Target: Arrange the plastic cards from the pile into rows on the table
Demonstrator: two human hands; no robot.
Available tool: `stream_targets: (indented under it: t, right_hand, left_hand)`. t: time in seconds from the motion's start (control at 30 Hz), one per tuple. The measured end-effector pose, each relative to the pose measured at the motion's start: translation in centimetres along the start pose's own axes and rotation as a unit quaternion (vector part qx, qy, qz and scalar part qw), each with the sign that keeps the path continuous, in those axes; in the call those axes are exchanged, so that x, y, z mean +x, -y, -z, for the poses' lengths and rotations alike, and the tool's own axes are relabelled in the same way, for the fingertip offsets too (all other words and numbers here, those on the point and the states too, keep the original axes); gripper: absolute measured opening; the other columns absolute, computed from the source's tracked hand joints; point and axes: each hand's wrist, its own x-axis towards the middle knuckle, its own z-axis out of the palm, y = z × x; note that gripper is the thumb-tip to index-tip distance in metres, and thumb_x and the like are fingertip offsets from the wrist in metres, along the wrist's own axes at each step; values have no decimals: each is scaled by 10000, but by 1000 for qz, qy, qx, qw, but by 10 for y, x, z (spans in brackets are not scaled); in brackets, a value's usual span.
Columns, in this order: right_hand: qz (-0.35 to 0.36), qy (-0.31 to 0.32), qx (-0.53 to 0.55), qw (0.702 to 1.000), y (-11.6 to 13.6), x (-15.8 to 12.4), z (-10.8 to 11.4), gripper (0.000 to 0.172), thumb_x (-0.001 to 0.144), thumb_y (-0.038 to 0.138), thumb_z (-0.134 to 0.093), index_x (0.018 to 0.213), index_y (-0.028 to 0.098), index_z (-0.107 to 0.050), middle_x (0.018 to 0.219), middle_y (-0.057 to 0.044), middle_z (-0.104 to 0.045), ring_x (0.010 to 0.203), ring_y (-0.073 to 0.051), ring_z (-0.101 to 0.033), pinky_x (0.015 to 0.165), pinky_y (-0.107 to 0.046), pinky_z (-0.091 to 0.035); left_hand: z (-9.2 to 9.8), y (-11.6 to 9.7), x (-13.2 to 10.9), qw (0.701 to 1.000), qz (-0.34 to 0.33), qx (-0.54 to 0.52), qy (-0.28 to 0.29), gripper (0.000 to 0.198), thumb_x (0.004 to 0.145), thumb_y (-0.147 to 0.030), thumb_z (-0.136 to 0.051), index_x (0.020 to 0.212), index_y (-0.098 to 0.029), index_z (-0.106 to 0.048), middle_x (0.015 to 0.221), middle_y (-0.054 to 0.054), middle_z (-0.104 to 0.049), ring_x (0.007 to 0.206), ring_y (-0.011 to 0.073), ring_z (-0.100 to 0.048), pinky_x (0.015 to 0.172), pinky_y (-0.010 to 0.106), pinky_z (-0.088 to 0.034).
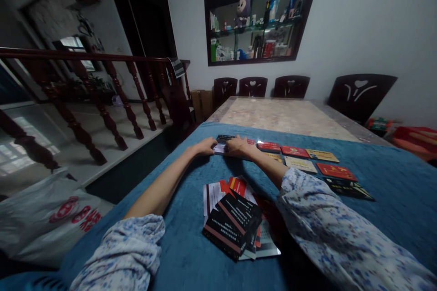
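Both arms stretched forward over the blue plush cloth [392, 182] covering the near half of the stone-topped dining table [283, 116]. Left hand [205, 146] and right hand [240, 146] meet at the left end of a row of cards. Between them lies a pale rectangular card [219, 148], with a black rectangular card [224, 137] just behind it. Left fingertips touch the pale card's left edge; fingers loosely curled, cannot tell whether they pinch it or only rest on it. Right hand lies flat, palm down, fingers spread over the card's right side, gripping nothing. The row runs rightward from the right hand: two glossy red cards [268, 146], a yellow card [322, 155], a cream card [300, 163], another red card [336, 171], a dark card [348, 188]. Nearer the body, between the forearms, a loose heap of black and red-white cards [235, 220] overlaps on the cloth. Dark wooden chairs [358, 93] line the table's far side.
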Motion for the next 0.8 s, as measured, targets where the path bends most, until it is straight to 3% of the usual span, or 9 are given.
stream_targets:
  t: [0.27,0.57,0.8]
  right_hand:
    - [-2,2,-2,1000,0,1,-1,418,869,439,-568,1198,210,-689,1325,-164,-616,1279,-375,-453,981,-552,-386]
    - [13,-4,-12,1000,-4,-3,0,446,862,428,-552,1213,178,-670,1313,-182,-614,1257,-383,-457,959,-580,-386]
    - [28,-86,-16,996,-13,-14,5,447,881,414,-538,1263,203,-632,1334,-181,-585,1244,-376,-431,961,-556,-385]
  left_hand:
    - [-4,2,-4,1000,-6,3,-4,380,695,-145,-607,1071,-156,-659,1079,62,-644,992,224,-594,892,287,-489]
    - [-16,1,-14,998,12,-26,-63,529,718,-116,-596,1243,-167,-563,1165,81,-601,1059,234,-597,980,337,-480]
    - [-24,-5,-29,992,32,-46,-116,400,765,-75,-540,1154,-168,-544,1145,88,-563,1086,223,-561,1043,372,-446]
